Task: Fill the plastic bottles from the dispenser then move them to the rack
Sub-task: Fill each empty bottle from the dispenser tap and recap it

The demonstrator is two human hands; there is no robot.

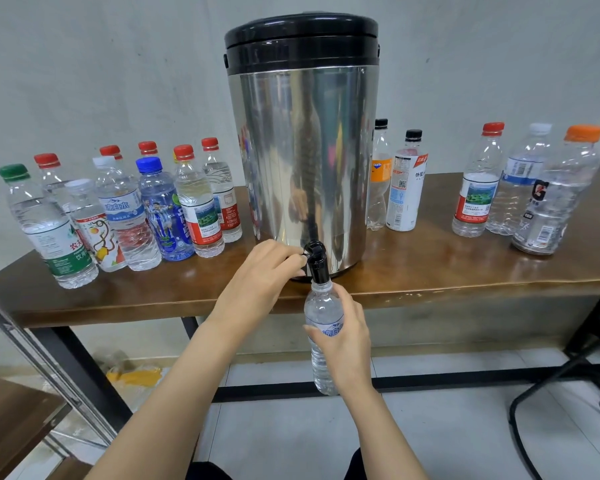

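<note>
In the centre of the frame a tall shiny steel dispenser with a black lid point(302, 150) stands on the brown wooden table point(430, 275). The left hand point(260, 271) pinches with curled fingers the small lever of the black plastic tap point(316, 259), low on the dispenser. Directly under the spout the right hand point(347, 341) grasps a clear plastic bottle without cap point(321, 306), fingers wrapped around its label. The bottle is upright, its mouth right at the spout, in front of the table edge. Capped bottles on the left point(118, 209) and capped bottles on the right point(520, 188) stand in groups on the table
</note>
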